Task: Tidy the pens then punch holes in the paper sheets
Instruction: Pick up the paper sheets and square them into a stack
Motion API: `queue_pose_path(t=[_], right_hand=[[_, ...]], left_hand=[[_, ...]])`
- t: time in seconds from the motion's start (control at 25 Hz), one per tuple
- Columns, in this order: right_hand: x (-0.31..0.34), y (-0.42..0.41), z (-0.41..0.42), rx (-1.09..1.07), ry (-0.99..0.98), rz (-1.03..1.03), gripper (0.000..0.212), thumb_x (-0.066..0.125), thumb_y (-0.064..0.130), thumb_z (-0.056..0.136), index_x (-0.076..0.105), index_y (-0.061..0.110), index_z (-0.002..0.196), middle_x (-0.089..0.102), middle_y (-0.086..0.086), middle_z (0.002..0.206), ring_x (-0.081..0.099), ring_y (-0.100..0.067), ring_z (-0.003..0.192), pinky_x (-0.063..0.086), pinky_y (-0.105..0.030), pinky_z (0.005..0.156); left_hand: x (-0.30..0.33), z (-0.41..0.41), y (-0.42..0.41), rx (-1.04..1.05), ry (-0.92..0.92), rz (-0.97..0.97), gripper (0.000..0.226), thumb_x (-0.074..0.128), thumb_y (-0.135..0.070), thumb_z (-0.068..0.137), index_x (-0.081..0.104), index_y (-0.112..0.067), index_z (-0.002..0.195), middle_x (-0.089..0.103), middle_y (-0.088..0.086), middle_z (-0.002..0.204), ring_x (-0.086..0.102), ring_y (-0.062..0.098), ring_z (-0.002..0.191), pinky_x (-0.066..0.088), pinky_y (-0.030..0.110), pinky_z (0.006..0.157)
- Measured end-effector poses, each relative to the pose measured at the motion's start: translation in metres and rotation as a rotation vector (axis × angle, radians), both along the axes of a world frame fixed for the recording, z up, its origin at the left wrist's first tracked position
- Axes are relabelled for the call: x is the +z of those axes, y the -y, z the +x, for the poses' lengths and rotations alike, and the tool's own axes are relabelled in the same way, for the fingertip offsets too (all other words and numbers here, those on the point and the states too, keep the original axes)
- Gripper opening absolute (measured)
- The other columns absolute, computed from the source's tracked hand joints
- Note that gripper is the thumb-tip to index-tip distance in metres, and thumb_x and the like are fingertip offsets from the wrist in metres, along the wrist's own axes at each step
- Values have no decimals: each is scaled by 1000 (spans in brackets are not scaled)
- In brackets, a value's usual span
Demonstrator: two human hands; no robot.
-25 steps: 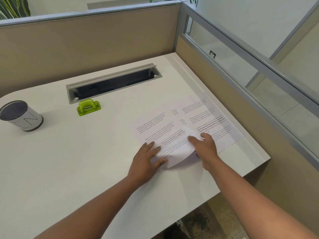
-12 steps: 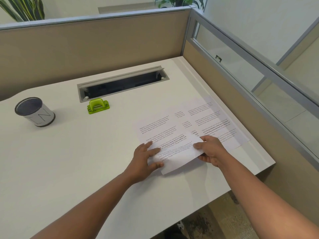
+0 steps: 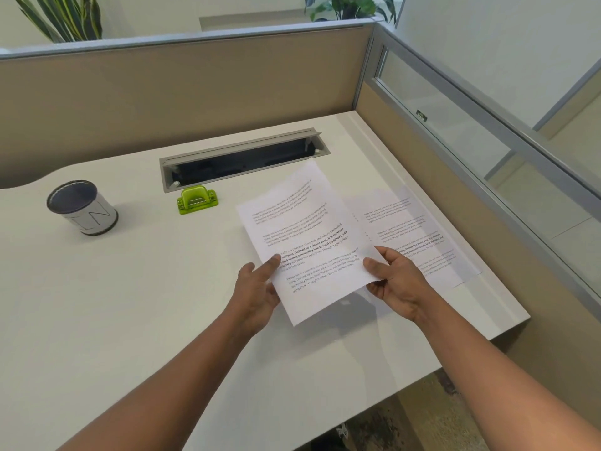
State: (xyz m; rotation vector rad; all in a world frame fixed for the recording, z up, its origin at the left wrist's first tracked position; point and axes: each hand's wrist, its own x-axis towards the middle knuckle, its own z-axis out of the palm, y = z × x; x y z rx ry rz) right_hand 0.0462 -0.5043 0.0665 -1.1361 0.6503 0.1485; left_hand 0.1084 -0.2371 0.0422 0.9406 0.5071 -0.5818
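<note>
We can read a bold run on the printed sheet [image 3: 309,242] that says roughly "Defined by a slower pace, it is centered", while the rest of its paragraphs are too small for us to make out; the white cup [image 3: 85,208] at the left of the desk [image 3: 130,304] carries thin dark line marks that look like large letters, one like an N. We hold the sheet lifted and tilted above the desk, in front of the green hole punch [image 3: 196,200]. Our left hand [image 3: 257,292] pinches its left edge, thumb lying on the text and fingers hidden underneath. Our right hand [image 3: 398,284] grips the right edge near the lower corner, thumb on top and fingers curled below. More printed sheets [image 3: 419,236] lie flat on the desk just right of the held one, partly behind our right hand, their text also too small to read
</note>
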Motion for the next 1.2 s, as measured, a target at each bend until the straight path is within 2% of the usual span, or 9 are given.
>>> queue_pose_path(t=[0.08,0.24,0.36,0.44,0.48,0.6,0.92,1.08,1.2], right_hand=[[-3,-4,-3,50,19,23,32,70,7,92,66,13,123,76,-8,120,74,-20,99,60,-31,69],[-9,-4,-5,165,-20,-195,36,79,44,82,74,19,108,78,-3,114,74,-22,99,59,-35,74],[-19,10,-1,54,-93,-797,29,75,43,89,74,20,107,75,2,114,69,-25,105,53,-32,81],[-27,23,3,168,-242,-1202,46,74,35,89,62,18,130,61,-3,135,58,-28,121,50,-38,91],[-31,28,5,248,-323,-1286,59,76,37,87,56,17,138,55,-6,141,52,-32,127,48,-42,93],[-34,37,15,405,-488,-1313,75,82,47,77,52,14,137,51,-10,136,47,-37,127,50,-45,90],[-39,49,29,417,-535,-1258,59,91,43,66,54,14,103,65,-11,113,59,-37,109,50,-39,75],[-40,49,28,403,-529,-1218,77,91,40,70,54,14,132,57,-11,133,50,-37,125,49,-41,89],[-40,46,25,389,-530,-1219,78,89,40,74,50,14,137,46,-12,140,45,-37,127,49,-44,91]], left_hand=[[2,-1,0,-9,67,-36,41,64,-5,97,58,-11,137,72,12,130,74,31,110,63,47,81],[1,-5,-2,-25,151,44,37,56,6,98,67,-16,125,78,7,117,77,28,101,63,41,71],[-8,-6,-1,-74,127,115,35,55,7,98,66,-15,124,78,8,115,78,28,96,63,40,69],[-15,-9,2,-102,98,149,34,56,6,99,66,-15,123,79,8,113,78,28,95,63,42,69],[-18,-10,4,-111,85,162,33,56,6,99,66,-15,123,79,8,113,78,29,96,63,43,71],[-25,-13,6,-134,69,184,34,55,6,99,65,-14,124,78,9,116,76,32,101,62,48,79],[-36,-11,1,-166,31,183,37,54,8,97,66,-15,123,79,10,113,77,33,98,62,49,75],[-41,-11,-1,-164,5,162,38,54,9,96,67,-15,123,78,10,114,77,33,98,63,48,73],[-42,-12,0,-178,-6,147,38,54,9,96,67,-15,122,78,11,114,77,33,98,63,48,72]])
